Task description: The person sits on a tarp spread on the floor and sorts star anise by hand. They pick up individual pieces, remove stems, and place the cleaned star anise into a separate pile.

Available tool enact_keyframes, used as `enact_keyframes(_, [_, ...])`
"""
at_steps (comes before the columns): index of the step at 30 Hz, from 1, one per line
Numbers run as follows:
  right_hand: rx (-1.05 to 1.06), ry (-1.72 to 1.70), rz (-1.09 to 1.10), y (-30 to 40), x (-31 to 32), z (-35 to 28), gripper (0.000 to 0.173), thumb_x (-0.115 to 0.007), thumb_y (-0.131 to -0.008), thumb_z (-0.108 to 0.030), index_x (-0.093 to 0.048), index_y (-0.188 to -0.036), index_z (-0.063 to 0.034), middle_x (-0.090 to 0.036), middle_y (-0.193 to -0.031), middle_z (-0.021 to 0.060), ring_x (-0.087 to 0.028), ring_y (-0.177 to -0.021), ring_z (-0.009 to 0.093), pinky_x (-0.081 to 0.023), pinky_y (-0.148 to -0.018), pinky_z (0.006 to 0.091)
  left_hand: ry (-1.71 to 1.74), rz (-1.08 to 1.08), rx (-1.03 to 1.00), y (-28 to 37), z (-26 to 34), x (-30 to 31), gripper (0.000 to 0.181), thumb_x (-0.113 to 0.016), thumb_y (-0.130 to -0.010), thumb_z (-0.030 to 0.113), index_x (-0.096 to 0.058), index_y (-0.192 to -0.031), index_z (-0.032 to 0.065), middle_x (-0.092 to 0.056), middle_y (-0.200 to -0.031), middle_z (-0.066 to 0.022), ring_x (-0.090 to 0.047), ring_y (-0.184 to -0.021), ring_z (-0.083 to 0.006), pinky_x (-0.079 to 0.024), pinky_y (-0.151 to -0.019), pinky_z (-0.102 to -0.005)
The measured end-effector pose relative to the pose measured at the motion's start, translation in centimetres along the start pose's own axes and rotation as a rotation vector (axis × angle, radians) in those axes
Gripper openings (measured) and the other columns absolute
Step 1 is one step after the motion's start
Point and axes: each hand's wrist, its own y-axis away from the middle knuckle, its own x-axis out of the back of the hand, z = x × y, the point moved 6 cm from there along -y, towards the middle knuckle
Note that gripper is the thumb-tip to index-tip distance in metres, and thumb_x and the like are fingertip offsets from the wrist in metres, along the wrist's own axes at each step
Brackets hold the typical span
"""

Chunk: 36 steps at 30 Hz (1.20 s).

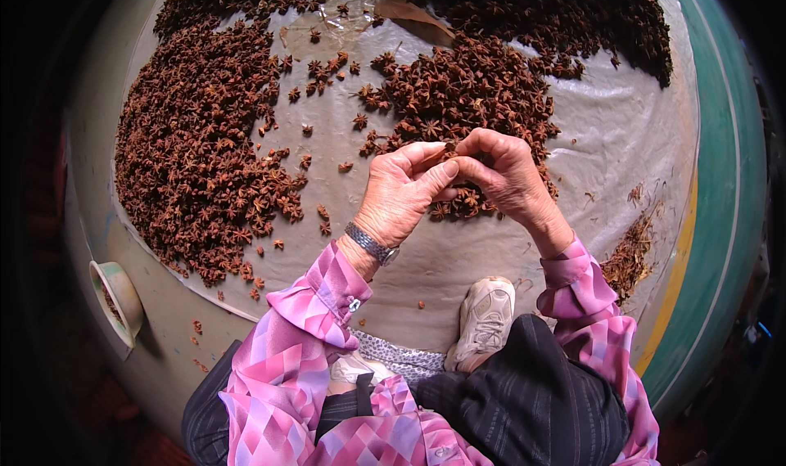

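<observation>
My left hand (408,180) and my right hand (503,171) meet above the middle pile of dried star anise (473,91). Between the fingertips of both hands is a small brown piece of star anise (450,151), mostly covered by the fingers. The left thumb and forefinger pinch it, and the right thumb and forefinger touch it from the other side. A wristwatch (371,244) is on the left wrist. A larger heap of star anise (190,147) lies to the left, with single stars scattered between the two piles on a pale plastic sheet (331,251).
A dark heap of star anise (577,12) spreads along the far side, beside a brown leaf-like sheet (414,18). Stems and debris (629,257) lie at the right. A pale bowl (120,300) stands at the lower left. My shoe (485,319) rests at the near edge.
</observation>
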Motion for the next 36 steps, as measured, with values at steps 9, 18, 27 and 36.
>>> enact_keyframes(9, [0.327,0.690,0.060,2.5,-0.1,-3.9,0.013,-0.072,-0.085,-0.014,-0.062,-0.088,-0.0069,-0.060,-0.085,0.0070,-0.065,-0.076,0.029,-0.051,-0.063,0.0393,0.651,-0.097,0.178,0.3,-3.1,-1.4,0.017,-0.061,-0.102,0.024,-0.064,-0.109,0.0086,-0.070,-0.099,-0.0043,-0.070,-0.089,-0.0190,-0.062,-0.084,-0.0393])
enact_keyframes(18, [-0.030,1.191,0.289,11.1,12.5,-1.9,0.033,-0.077,-0.080,-0.011,-0.066,-0.110,-0.0031,-0.065,-0.097,0.0141,-0.062,-0.097,0.032,-0.051,-0.083,0.0421,-0.132,-0.021,0.037,2.7,-1.3,-1.1,0.019,-0.062,-0.102,0.018,-0.069,-0.107,0.0011,-0.073,-0.096,-0.0093,-0.071,-0.077,-0.0133,-0.062,-0.069,-0.0272])
enact_keyframes(27, [-0.082,-0.370,-0.035,7.0,-0.8,-1.4,0.022,-0.074,-0.094,-0.017,-0.073,-0.108,-0.0002,-0.066,-0.091,0.0025,-0.061,-0.075,0.007,-0.052,-0.065,0.0240,-0.506,0.129,-0.310,5.0,-0.4,-3.5,0.024,-0.073,-0.084,-0.005,-0.056,-0.097,0.0030,-0.066,-0.086,-0.0018,-0.066,-0.080,-0.0074,-0.056,-0.068,-0.0220])
enact_keyframes(36, [-0.173,0.472,0.327,8.2,6.9,2.4,0.009,-0.072,-0.092,-0.015,-0.072,-0.091,-0.0054,-0.068,-0.076,0.0045,-0.066,-0.068,0.018,-0.053,-0.061,0.0306,-0.526,0.019,-0.296,6.4,0.7,0.3,0.023,-0.074,-0.076,-0.009,-0.058,-0.090,-0.0002,-0.069,-0.097,-0.0059,-0.067,-0.093,-0.0134,-0.056,-0.081,-0.0265])
